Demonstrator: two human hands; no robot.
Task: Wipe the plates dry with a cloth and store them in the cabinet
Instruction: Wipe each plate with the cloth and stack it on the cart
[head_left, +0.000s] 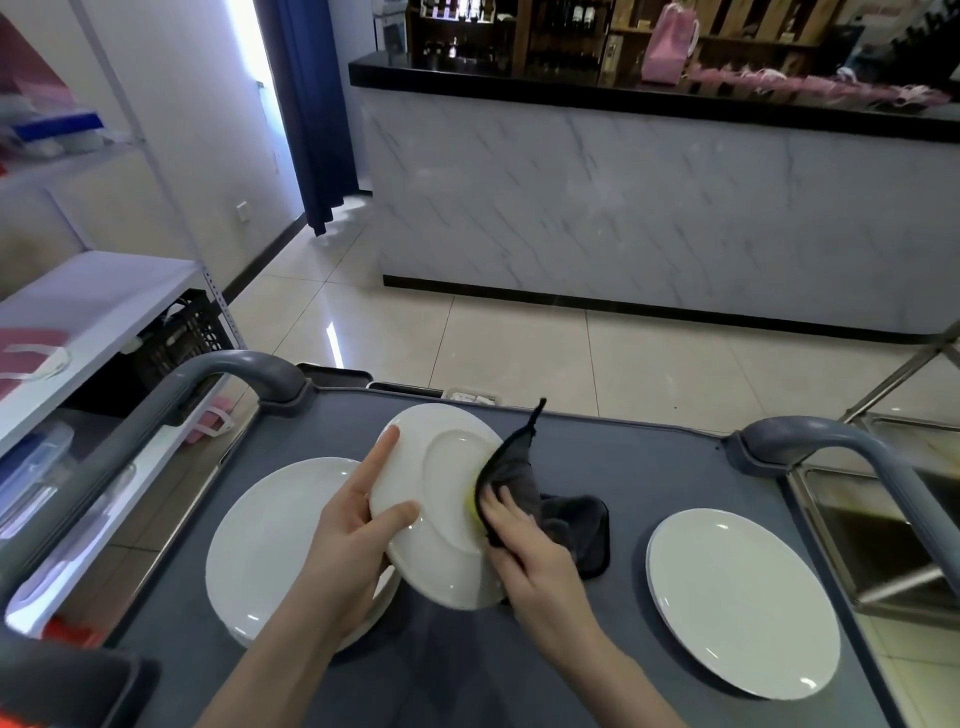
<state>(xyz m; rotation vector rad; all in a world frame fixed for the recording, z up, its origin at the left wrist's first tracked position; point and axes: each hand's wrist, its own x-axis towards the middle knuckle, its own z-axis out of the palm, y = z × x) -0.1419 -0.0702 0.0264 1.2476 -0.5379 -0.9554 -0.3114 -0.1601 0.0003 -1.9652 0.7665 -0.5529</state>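
My left hand (345, 535) grips the left rim of a white plate (441, 499), tilted up above the grey cart top (623, 467). Against the plate's right side my right hand (530, 556) presses a dark grey cloth (519, 467), which has a yellow patch and trails down onto the cart. A stack of white plates (275, 540) lies under my left hand on the cart's left. Another white plate (737, 597), atop at least one more, lies flat on the right.
Grey cart handles rise at the left (208, 379) and right (831, 441). White shelving (93, 312) stands to the left, a steel sink (878, 540) to the right. A marble-fronted counter (649, 218) stands across the tiled floor.
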